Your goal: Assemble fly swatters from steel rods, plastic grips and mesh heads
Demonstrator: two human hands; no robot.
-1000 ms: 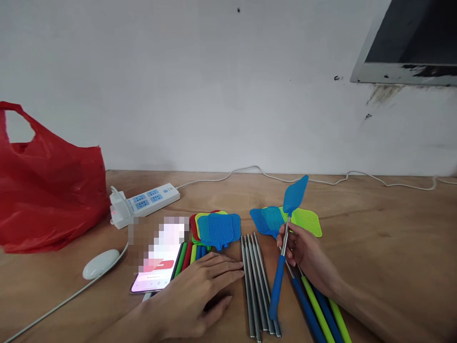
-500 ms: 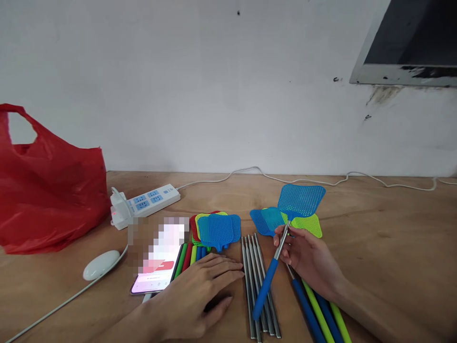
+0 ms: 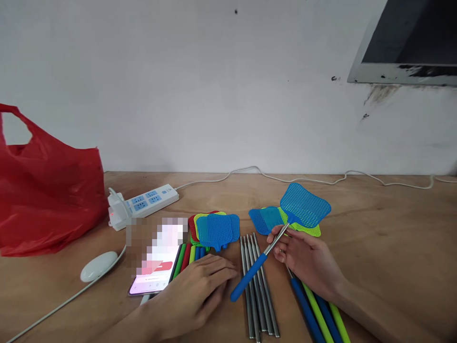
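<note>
A blue telescopic fly swatter (image 3: 249, 277) slants above the table, its mesh head up to the right and its blue grip down to the left. My right hand (image 3: 307, 259) is closed on its metal shaft just below the head. My left hand (image 3: 200, 290) hovers or rests beside coloured grips (image 3: 183, 257), palm down with loosely bent fingers and nothing visible in it. Metal rods (image 3: 257, 290) lie side by side between my hands. Loose swatter heads (image 3: 217, 229) in blue, yellow, red and green are stacked behind my left hand.
More swatters with blue and yellow-green grips (image 3: 317, 314) lie under my right forearm. A lit phone (image 3: 160, 267) lies left of the coloured grips. Behind it are a power strip (image 3: 153, 200), a white oval device (image 3: 100, 266) and a red plastic bag (image 3: 53, 190). A cable runs along the wall.
The held swatter has turned, its grip end swinging left and up towards my left hand and its head tipping right. My left fingers have drawn in a little.
</note>
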